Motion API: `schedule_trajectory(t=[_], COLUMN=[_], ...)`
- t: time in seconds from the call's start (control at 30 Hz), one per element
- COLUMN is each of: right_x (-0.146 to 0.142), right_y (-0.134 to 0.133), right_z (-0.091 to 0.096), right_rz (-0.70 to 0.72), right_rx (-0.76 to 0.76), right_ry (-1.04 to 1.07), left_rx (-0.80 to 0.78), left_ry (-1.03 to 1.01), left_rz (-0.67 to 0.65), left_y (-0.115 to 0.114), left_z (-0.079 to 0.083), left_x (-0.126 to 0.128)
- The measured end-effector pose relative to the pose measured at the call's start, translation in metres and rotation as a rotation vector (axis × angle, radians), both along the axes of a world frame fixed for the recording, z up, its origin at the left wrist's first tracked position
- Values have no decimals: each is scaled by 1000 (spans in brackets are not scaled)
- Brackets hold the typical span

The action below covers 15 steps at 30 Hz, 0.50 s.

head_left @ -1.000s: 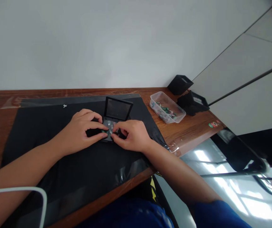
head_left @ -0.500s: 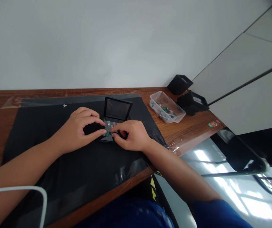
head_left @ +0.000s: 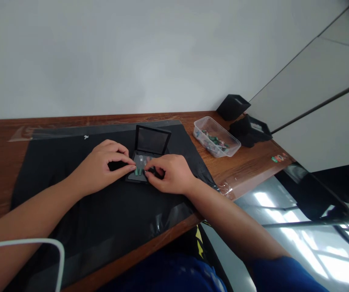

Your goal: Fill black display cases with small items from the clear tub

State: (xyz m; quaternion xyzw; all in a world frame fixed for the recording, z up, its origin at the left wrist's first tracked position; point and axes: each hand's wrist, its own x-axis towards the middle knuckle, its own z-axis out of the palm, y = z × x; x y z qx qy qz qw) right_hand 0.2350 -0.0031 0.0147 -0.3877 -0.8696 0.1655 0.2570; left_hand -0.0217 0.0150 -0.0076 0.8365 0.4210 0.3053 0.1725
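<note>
A small black hinged case [head_left: 151,140] stands on the black mat, its lid with a dark window tilted up. Inside its base lie small green pieces [head_left: 138,172] and small clear pieces [head_left: 142,159]. My left hand [head_left: 106,164] is at the case's left side, thumb and index fingertips pinched together beside the green pieces. Over the right part of the base, my right hand [head_left: 171,173] has thumb and index finger closed in a pinch and covers some of the contents. Whatever either pinch holds is too small or hidden to make out.
A clear plastic tub [head_left: 217,138] of small green, pink and clear pieces sits right of the mat [head_left: 107,219]. Two black bins [head_left: 233,107] stand behind it by the wall. A white scrap [head_left: 86,137] lies on the mat; a white cable [head_left: 52,242] crosses the lower left.
My left thumb and index finger have come together from a gap. My right hand stays nearly in place, and the green pieces show more clearly. The view has shifted slightly.
</note>
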Motion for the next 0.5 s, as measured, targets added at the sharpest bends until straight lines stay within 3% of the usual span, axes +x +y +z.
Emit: schedule_trajectory(t=[0.5], right_x=[6], right_y=[1], right_z=[0], right_rz=[-5], right_rx=[-45], right_ry=[35], left_rx=[34], left_ry=[14], left_rz=[-10], left_y=[-1], left_z=[-5], left_x=[0])
